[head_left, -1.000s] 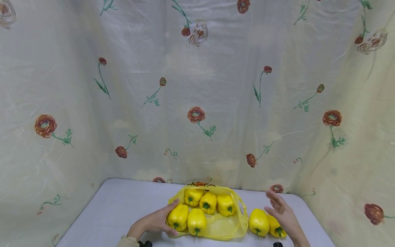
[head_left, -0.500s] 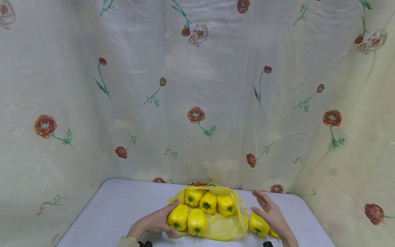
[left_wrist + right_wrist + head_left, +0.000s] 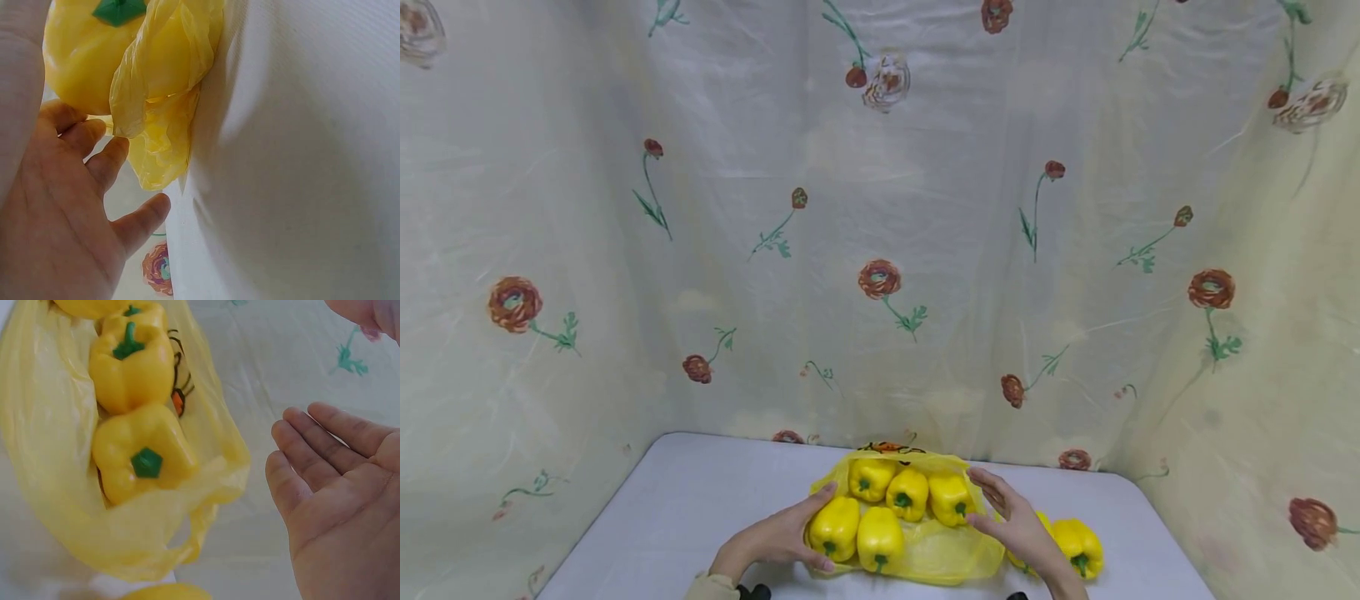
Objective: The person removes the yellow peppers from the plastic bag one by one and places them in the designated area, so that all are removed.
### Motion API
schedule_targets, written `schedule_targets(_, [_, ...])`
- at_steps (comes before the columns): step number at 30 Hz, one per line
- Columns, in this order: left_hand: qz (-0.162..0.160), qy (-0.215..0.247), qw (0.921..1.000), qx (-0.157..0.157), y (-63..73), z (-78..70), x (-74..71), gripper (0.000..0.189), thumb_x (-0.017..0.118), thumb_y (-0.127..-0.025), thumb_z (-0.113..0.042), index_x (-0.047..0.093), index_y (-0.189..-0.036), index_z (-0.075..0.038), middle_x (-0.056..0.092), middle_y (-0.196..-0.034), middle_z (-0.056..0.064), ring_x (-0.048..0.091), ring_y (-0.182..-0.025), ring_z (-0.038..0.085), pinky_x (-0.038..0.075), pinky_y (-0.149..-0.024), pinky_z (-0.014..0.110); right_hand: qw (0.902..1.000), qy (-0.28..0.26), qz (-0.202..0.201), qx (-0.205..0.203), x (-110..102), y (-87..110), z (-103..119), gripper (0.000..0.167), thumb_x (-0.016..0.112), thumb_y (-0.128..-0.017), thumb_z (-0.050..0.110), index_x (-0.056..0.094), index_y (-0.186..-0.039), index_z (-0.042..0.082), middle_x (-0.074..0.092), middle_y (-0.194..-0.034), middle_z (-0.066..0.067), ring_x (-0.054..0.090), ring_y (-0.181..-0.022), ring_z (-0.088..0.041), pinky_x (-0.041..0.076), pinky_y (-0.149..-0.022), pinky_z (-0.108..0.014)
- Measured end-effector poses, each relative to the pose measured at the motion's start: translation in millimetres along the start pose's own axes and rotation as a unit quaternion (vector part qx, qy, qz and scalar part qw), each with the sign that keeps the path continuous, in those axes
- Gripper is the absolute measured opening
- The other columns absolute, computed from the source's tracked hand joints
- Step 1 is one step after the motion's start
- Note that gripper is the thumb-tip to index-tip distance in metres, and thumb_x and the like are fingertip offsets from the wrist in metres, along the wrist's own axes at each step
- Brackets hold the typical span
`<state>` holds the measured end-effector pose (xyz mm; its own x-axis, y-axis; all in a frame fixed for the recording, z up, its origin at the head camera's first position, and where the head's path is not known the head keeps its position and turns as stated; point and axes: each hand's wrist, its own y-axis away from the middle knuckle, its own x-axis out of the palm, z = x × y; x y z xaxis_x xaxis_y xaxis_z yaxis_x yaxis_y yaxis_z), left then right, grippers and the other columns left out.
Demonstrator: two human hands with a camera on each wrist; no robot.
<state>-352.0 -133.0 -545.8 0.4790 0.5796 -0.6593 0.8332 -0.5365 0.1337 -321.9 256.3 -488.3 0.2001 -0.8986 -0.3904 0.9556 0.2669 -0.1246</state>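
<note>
A thin yellow plastic bag (image 3: 951,554) lies on its side on the white table, its mouth towards me. Several yellow bell peppers with green stems are inside, such as the front-left pepper (image 3: 833,530) and the back-right pepper (image 3: 950,498). At the bag's left side rests my left hand (image 3: 778,533), thumb and fingers spread beside the front-left pepper; in the left wrist view its fingers touch the bag and pepper. My right hand (image 3: 1018,527) hovers at the bag's right edge, fingers extended, holding nothing; the right wrist view shows its bare palm.
Two more yellow peppers stand outside the bag at right: one pepper (image 3: 1078,547) in plain sight, the other pepper (image 3: 1021,564) mostly behind my right hand. A flower-printed curtain (image 3: 880,367) encloses the table (image 3: 700,483) at the back and sides.
My right hand has moved left, from above the outside peppers to the bag's right edge. My left hand, the bag and the peppers stay in place.
</note>
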Motion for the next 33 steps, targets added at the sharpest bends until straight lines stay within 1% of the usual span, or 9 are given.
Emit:
schedule_targets(4, [0.002, -0.002, 1.0000, -0.001, -0.4, 0.7, 0.1, 0.112, 0.077, -0.074, -0.055, 0.012, -0.157, -0.019, 0.014, -0.163, 0.003, 0.021, -0.147, 0.034, 0.023, -0.115, 0.062, 0.9995, -0.007, 0.030, -0.005, 13, -2.3, 3, 0.068, 0.070, -0.089, 0.028, 0.038, -0.146, 0.011, 0.038, -0.153, -0.011, 0.032, -0.143, -0.032, 0.023, -0.118, -0.048])
schedule_targets(12, [0.004, 0.002, 1.0000, -0.003, 0.5, -1.2, -0.2, 0.112, 0.077, -0.073, -0.055, 0.012, -0.157, -0.019, 0.015, -0.163, 0.004, 0.021, -0.147, 0.034, 0.023, -0.115, 0.062, 0.9984, 0.010, 0.056, -0.002, 32, -5.4, 4, 0.071, 0.072, -0.087, 0.034, 0.039, -0.146, 0.012, 0.039, -0.152, -0.012, 0.034, -0.141, -0.036, 0.026, -0.116, -0.055])
schedule_targets(17, [0.006, 0.007, 1.0000, -0.003, 1.0, -2.6, -0.3, 0.112, 0.078, -0.073, -0.053, 0.011, -0.157, -0.020, 0.014, -0.163, 0.005, 0.021, -0.147, 0.035, 0.023, -0.114, 0.062, 0.9964, 0.018, 0.081, -0.018, 39, -8.1, 2, 0.071, 0.071, -0.087, 0.035, 0.039, -0.146, 0.011, 0.040, -0.151, -0.014, 0.034, -0.140, -0.038, 0.027, -0.115, -0.055])
schedule_targets(24, [0.002, 0.004, 1.0000, -0.003, 0.9, -4.6, -1.9, 0.112, 0.078, -0.073, -0.054, 0.012, -0.157, -0.019, 0.015, -0.163, 0.005, 0.021, -0.147, 0.035, 0.023, -0.114, 0.063, 0.9957, 0.016, 0.090, -0.013, 43, -9.8, 1, 0.074, 0.071, -0.087, 0.035, 0.037, -0.148, 0.009, 0.039, -0.152, -0.013, 0.032, -0.141, -0.039, 0.025, -0.115, -0.057])
schedule_targets(29, [0.005, 0.008, 0.9999, -0.006, 0.2, -2.0, -0.7, 0.112, 0.078, -0.073, -0.054, 0.012, -0.156, -0.019, 0.015, -0.163, 0.004, 0.021, -0.147, 0.035, 0.022, -0.115, 0.062, 0.9950, 0.020, 0.098, 0.001, 47, -10.1, 0, 0.074, 0.070, -0.087, 0.038, 0.037, -0.148, 0.012, 0.039, -0.153, -0.010, 0.032, -0.141, -0.038, 0.025, -0.115, -0.058])
schedule_targets(33, [0.005, 0.008, 0.9999, -0.007, -0.6, -0.9, 0.0, 0.112, 0.078, -0.073, -0.055, 0.012, -0.156, -0.019, 0.015, -0.163, 0.004, 0.021, -0.147, 0.035, 0.023, -0.114, 0.063, 0.9944, 0.024, 0.103, 0.009, 51, -10.1, 1, 0.072, 0.070, -0.087, 0.040, 0.039, -0.147, 0.015, 0.039, -0.152, -0.011, 0.033, -0.141, -0.038, 0.025, -0.115, -0.058])
